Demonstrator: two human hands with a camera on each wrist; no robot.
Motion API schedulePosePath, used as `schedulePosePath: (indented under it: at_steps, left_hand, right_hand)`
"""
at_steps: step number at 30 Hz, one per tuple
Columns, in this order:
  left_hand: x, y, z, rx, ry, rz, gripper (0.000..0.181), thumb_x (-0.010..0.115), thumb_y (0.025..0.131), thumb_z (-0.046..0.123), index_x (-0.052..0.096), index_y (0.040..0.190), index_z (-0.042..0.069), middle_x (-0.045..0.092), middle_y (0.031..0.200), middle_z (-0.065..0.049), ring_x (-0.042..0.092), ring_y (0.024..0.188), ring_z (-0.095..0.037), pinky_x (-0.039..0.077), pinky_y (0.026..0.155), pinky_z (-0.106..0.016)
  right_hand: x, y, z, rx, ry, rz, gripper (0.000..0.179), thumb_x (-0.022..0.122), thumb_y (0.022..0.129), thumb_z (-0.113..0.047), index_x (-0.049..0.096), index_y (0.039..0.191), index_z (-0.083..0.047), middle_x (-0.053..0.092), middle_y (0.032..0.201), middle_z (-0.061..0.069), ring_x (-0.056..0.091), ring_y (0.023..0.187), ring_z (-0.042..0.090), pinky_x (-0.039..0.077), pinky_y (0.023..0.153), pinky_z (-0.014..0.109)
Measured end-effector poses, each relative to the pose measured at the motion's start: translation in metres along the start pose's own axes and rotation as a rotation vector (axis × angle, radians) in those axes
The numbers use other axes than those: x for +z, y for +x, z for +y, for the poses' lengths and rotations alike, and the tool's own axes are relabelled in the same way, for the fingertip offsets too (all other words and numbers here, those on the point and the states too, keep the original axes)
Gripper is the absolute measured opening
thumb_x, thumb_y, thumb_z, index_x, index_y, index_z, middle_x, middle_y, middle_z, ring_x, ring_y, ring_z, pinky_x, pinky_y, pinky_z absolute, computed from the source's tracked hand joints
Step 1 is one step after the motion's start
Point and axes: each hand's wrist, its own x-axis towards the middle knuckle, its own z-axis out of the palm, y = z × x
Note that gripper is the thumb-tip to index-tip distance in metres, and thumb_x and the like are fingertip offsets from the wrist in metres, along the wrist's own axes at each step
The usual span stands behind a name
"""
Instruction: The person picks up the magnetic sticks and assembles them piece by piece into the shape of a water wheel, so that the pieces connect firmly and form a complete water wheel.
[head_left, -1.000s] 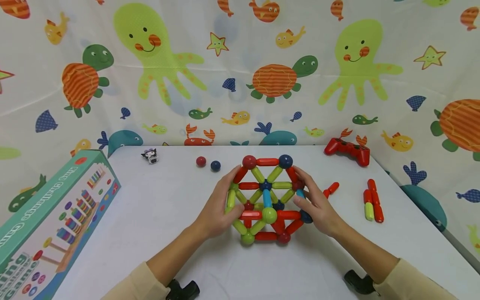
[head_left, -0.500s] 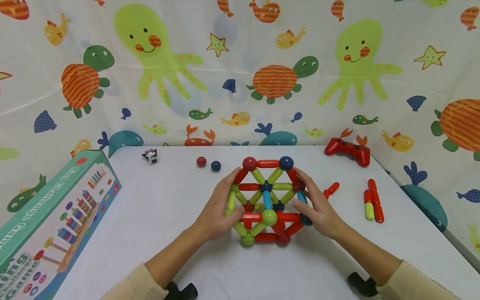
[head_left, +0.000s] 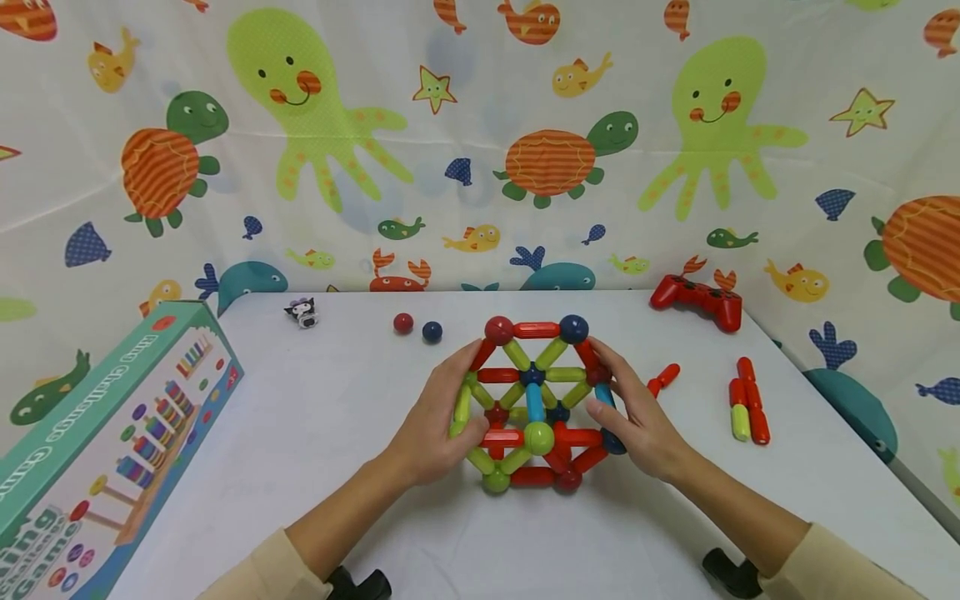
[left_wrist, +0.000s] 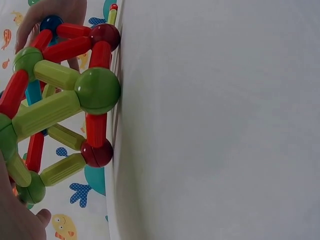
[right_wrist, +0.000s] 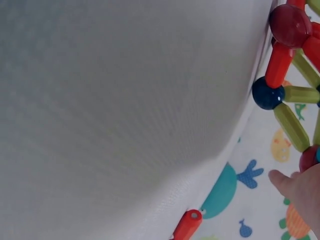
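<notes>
A ball-and-stick magnetic structure stands at the middle of the white table, built of red, lime and blue rods with red, green and navy balls. My left hand grips its left side, thumb over the end of a front red rod. On the opposite side, my right hand holds it with the thumb by a blue rod and a navy ball. Fingers behind the structure are partly hidden. In the left wrist view, a green ball is close to the camera. The right wrist view shows a navy ball low on the structure.
Loose red and lime rods lie at the right, with red rods nearer the right hand. A red ball and navy ball sit behind. Also around are a red game controller, a small figurine and a toy box.
The structure's upper part has sunk very slightly, and both hands have moved down a little with it. Both keep their hold.
</notes>
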Motion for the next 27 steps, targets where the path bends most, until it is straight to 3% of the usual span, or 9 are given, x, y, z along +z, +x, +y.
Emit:
schedulePosePath:
  at_steps: [27]
  left_hand:
    - [-0.0023, -0.0066, 0.0005, -0.009, 0.098, -0.037, 0.089, 0.06, 0.09, 0.032, 0.015, 0.166, 0.027, 0.028, 0.169, 0.003, 0.029, 0.155, -0.02, 0.048, 0.111, -0.054]
  right_hand:
    - [-0.0015, -0.0098, -0.0044, 0.0, -0.095, 0.001, 0.077, 0.057, 0.097, -0.023, 0.021, 0.165, -0.022, 0.037, 0.163, 0.015, 0.045, 0.14, 0.039, 0.037, 0.108, 0.076]
